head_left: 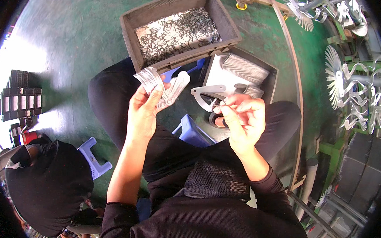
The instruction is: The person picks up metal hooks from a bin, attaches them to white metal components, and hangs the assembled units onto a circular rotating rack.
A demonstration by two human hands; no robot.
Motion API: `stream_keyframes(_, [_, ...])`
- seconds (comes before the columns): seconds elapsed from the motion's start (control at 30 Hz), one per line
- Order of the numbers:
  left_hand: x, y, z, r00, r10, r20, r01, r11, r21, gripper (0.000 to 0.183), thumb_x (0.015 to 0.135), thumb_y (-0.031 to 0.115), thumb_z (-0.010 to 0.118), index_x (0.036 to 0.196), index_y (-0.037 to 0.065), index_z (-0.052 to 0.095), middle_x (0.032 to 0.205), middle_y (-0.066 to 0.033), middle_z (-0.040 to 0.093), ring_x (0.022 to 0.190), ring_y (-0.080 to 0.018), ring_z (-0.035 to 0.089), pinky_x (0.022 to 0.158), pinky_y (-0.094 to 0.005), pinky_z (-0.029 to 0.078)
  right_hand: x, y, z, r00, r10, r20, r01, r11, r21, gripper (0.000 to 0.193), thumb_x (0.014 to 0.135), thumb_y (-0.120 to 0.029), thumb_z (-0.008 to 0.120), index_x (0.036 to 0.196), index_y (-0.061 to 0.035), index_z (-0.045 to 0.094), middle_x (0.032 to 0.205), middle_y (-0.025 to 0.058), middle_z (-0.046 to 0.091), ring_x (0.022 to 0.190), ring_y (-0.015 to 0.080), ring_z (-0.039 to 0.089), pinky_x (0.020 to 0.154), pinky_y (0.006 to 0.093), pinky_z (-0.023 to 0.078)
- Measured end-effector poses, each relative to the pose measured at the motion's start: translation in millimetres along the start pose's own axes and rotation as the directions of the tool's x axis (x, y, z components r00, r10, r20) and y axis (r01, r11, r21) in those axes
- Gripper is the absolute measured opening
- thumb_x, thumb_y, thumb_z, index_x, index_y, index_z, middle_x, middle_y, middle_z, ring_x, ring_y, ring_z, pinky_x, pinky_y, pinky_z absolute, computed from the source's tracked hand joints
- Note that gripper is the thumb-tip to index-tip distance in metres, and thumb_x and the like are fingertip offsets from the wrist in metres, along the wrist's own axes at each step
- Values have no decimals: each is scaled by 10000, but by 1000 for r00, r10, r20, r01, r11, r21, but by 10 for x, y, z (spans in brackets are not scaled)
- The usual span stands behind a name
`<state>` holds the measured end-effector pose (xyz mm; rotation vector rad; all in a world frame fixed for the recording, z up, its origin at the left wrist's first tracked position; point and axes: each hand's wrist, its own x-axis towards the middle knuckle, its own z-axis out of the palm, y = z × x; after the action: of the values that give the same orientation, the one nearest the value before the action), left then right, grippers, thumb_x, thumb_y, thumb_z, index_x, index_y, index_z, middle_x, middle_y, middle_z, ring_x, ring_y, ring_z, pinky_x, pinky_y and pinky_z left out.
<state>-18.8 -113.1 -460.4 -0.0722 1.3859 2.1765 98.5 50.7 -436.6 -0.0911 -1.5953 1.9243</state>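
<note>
- Currently, the flat metal pieces [177, 90] are fanned in the left hand [145, 110], just on the near side of the grey crate [171, 8], by its left front corner.
- The left thumb presses across them, gripping the bunch; if it loosened, the smooth-looking pieces could probably slide apart and drop.
- Nearer the wearer than the crate's right front corner is a curved metal bracket [208, 89], its lower end at the right hand [244, 120].
- The right thumb and fingertips are drawn together there; whether they grip the bracket, I cannot tell. A hasty pull might catch it on the stacked plates [245, 69] beside the crate.
- Both bare forearms reach toward the crate, the hands raised and apart.
- Inside the crate lie tangled wire clips [181, 31].
</note>
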Motion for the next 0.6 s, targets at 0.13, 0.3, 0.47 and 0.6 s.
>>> stream_keyframes(0.13, [39, 186, 140, 993, 117, 19, -118, 988, 103, 277, 844, 59, 605, 1108, -14, 566, 989, -69, 628, 907, -114, 589, 823, -258, 455, 67, 144, -12, 1000, -9, 22, 10, 998, -55, 234, 787, 135, 560, 904, -10, 418, 891, 166, 573, 787, 193, 616, 720, 291, 520])
stream_keyframes(0.3, [-1, 271, 239, 982, 182, 40, -185, 922, 341, 269, 828, 5, 597, 1095, -21, 575, 1001, -104, 639, 907, -132, 604, 834, -273, 463, 104, 258, 43, 999, 40, 14, -38, 988, -148, 214, 778, 102, 606, 870, -13, 451, 884, 153, 591, 764, 150, 602, 678, 252, 501])
stream_keyframes(0.47, [-46, 323, 291, 981, 192, 24, -188, 920, 345, 249, 797, -24, 624, 1045, -25, 598, 957, -97, 652, 880, -133, 609, 837, -272, 460, 219, 382, 56, 999, 6, 33, 1, 977, -214, 205, 780, 77, 620, 864, -17, 457, 865, 142, 599, 727, 133, 593, 642, 235, 489])
stream_keyframes(0.6, [-74, 363, 351, 977, 209, 35, -209, 929, 306, 237, 785, -23, 652, 1016, -34, 603, 901, -46, 639, 818, -80, 578, 743, -216, 466, 294, 464, 70, 1000, 21, 23, -15, 971, -238, 200, 777, 56, 633, 850, -26, 467, 849, 126, 609, 715, 138, 599, 637, 234, 486])
